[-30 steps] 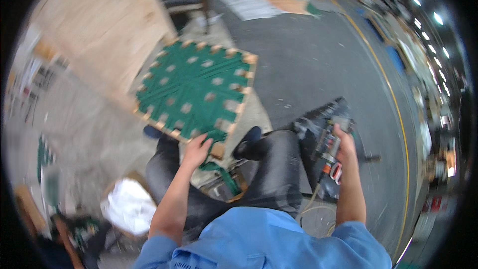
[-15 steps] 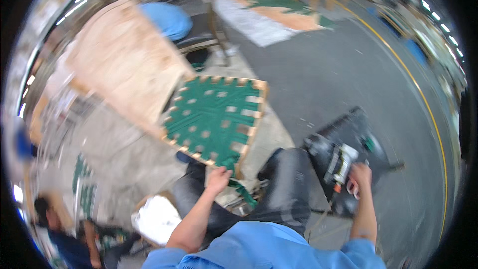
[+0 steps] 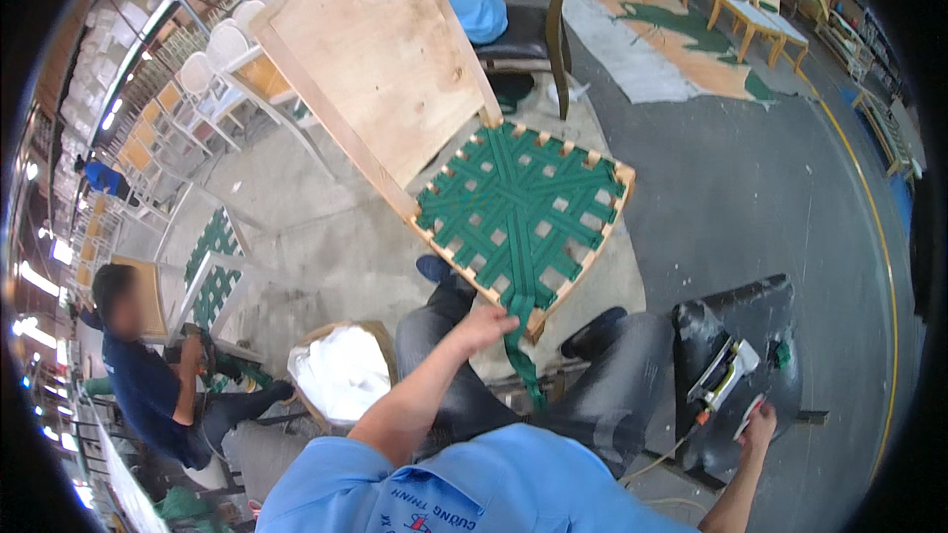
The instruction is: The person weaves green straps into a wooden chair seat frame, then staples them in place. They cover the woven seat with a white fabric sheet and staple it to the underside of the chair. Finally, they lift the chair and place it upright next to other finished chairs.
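Observation:
My left hand point(image 3: 485, 330) pinches a green webbing strap point(image 3: 522, 365) at the near corner of a wooden chair seat point(image 3: 622, 199). The strap's loose end hangs down between my knees. Green webbing point(image 3: 513, 199) crosses the seat in a lattice, with diagonal bands over it. Low at the right, my right hand point(image 3: 758, 424) is closed on what look like scissors point(image 3: 748, 417) with pale reddish loops; their blades cannot be made out. Beside them a staple gun point(image 3: 729, 375) with a hose lies on a black padded stool point(image 3: 701, 439), near a small green roll point(image 3: 783, 354).
The chair's plywood back point(image 3: 375, 49) rises beyond the seat. At my left stands a container with white material point(image 3: 339, 371). A seated co-worker point(image 3: 153, 385) is by a white chair with green webbing point(image 3: 212, 281). A dark chair point(image 3: 518, 39) bears a blue bundle point(image 3: 469, 0).
The view has swung, so the chair and stool now sit farther right in it and more of the left side shows. My left hand still pinches the strap; my right stays at the scissors.

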{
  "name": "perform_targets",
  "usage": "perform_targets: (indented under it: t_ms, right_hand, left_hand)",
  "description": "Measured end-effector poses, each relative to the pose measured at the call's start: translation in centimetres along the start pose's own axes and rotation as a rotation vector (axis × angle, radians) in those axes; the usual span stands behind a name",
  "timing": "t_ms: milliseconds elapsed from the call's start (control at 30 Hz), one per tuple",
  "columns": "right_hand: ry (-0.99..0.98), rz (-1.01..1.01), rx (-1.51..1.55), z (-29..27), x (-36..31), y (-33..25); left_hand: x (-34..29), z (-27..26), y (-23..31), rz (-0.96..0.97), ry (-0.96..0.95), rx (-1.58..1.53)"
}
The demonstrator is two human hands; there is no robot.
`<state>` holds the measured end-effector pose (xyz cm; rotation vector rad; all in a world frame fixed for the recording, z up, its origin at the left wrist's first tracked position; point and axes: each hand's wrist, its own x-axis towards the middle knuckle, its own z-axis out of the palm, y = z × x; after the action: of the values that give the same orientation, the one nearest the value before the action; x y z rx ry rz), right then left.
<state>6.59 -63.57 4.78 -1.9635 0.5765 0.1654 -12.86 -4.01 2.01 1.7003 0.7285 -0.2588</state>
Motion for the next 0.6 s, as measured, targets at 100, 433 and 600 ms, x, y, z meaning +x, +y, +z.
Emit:
perform_targets:
  t_ms: [100,433,600]
  right_hand:
    - [-0.122,-0.54,0.001,1.1,0.7,-4.9]
    - [-0.835,-1.488,-0.719,30.1,-7.7,-16.5]
    - [-0.991,-1.604,-0.937,37.1,-6.9,-15.0]
  left_hand:
    - [1.8,-0.5,1.2,0.04,0.06,-0.19]
    - [5.3,-2.7,3.7,-0.026,0.167,-0.543]
    - [4.5,-1.8,4.7,-0.076,0.19,-0.583]
